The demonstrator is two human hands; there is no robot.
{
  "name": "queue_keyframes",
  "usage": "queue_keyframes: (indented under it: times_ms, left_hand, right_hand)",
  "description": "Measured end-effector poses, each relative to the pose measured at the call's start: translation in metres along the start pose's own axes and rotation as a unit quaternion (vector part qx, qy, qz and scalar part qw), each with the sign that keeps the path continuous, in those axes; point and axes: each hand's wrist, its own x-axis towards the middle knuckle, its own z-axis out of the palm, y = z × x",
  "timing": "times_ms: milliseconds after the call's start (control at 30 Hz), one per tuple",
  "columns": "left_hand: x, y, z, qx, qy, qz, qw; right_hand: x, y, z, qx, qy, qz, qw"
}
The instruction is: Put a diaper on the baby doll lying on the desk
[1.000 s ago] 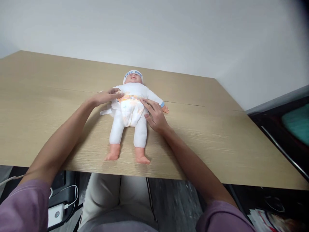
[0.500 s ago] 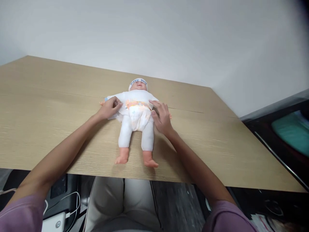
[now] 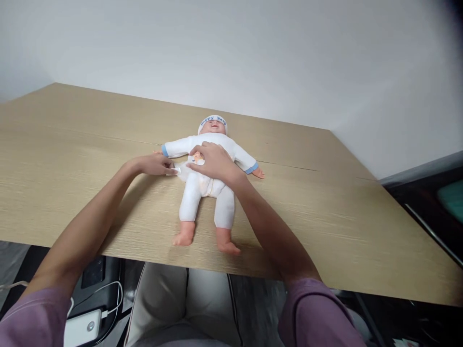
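Observation:
A baby doll (image 3: 190, 200) in white clothes with blue cuffs and a lettered white cap lies on its back, its feet toward me. Around its hips is a white diaper (image 3: 210, 187) with an orange print, partly covered by my hand. My left hand (image 3: 155, 165) pinches the diaper's side flap (image 3: 183, 171), which sticks out beside the doll's left-hand side in view. Across the doll's belly lies my right hand (image 3: 214, 161), thumb and fingers apart, touching the diaper's front. Its palm hides most of the waistband.
The doll lies on a wide wooden table (image 3: 79, 193) against a pale wall (image 3: 217, 53). A dark object (image 3: 434, 207) stands at the right edge. Below the front edge are my legs, a white power bank (image 3: 84, 327) and its cable on a black surface.
My right hand has moved left from the diaper's right side onto its front. My left hand has shifted slightly left and down, drawing the side flap outward. The view has shifted a little.

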Motion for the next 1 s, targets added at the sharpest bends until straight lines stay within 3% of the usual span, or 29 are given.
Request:
queue_keyframes:
  times_ms: [100, 200, 433, 633, 767, 933, 1000]
  left_hand:
    - [-0.004, 0.003, -0.011, -0.131, 0.021, 0.041, 0.990]
    - [0.003, 0.016, -0.006, -0.222, 0.063, 0.070, 0.971]
    - [0.033, 0.057, 0.039, -0.364, 0.077, 0.108, 0.922]
    - [0.047, 0.036, 0.074, -0.443, 0.222, 0.128, 0.859]
    - [0.057, 0.023, 0.084, -0.393, 0.227, 0.174, 0.874]
    - [0.061, 0.020, 0.080, -0.367, 0.209, 0.184, 0.888]
    - [0.061, 0.019, 0.078, -0.314, 0.229, 0.191, 0.902]
  right_hand:
    - [0.003, 0.002, 0.008, -0.009, -0.010, 0.015, 1.000]
    - [0.004, 0.000, 0.012, -0.011, -0.016, 0.027, 0.999]
    - [0.002, -0.007, -0.003, 0.076, -0.022, 0.062, 0.995]
    - [0.002, 0.004, -0.007, 0.141, -0.013, 0.093, 0.985]
    - [0.003, 0.011, -0.003, 0.146, 0.023, 0.092, 0.985]
    - [0.005, 0.019, 0.003, 0.141, 0.063, 0.096, 0.983]
    - [0.008, 0.023, 0.005, 0.141, 0.088, 0.090, 0.982]
